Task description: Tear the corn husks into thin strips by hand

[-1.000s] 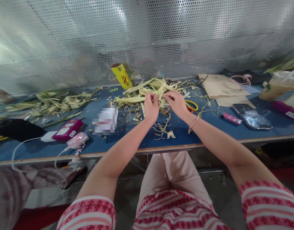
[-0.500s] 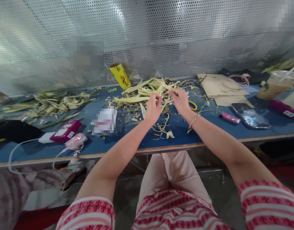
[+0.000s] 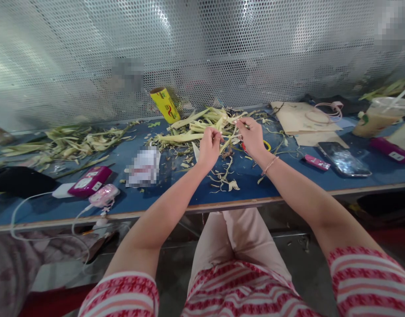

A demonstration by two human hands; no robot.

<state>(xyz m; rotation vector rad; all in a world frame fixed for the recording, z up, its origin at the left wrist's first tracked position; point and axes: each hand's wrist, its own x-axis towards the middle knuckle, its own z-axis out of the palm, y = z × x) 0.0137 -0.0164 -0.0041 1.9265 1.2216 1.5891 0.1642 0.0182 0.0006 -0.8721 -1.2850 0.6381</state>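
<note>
Pale green dried leaf strips, like corn husk, lie in a heap (image 3: 189, 137) on the blue tabletop. At the front of this heap my left hand (image 3: 209, 147) is closed, its thumb and forefinger pinching a thin pale strip. Just to the right, my right hand (image 3: 251, 135) pinches at the same pale material, with fingertips a little higher. The strip's exact ends are hidden by the fingers. Under my right hand a pair of scissors (image 3: 267, 145) shows partly, with yellow and red handle loops. Small torn scraps (image 3: 233, 185) are strewn below my hands.
A yellow cardboard tube (image 3: 165, 105) stands behind the heap. Another pile of husks (image 3: 70, 141) lies left, near a purple device (image 3: 90, 180) with cables. At right are a phone (image 3: 345, 159), brown paper (image 3: 304, 118), a pink packet (image 3: 317, 162) and a drink cup (image 3: 377, 116).
My right hand has moved slightly right and up, away from my left hand, widening the gap between them. More of the scissors' red part shows. My left hand shifted slightly left.
</note>
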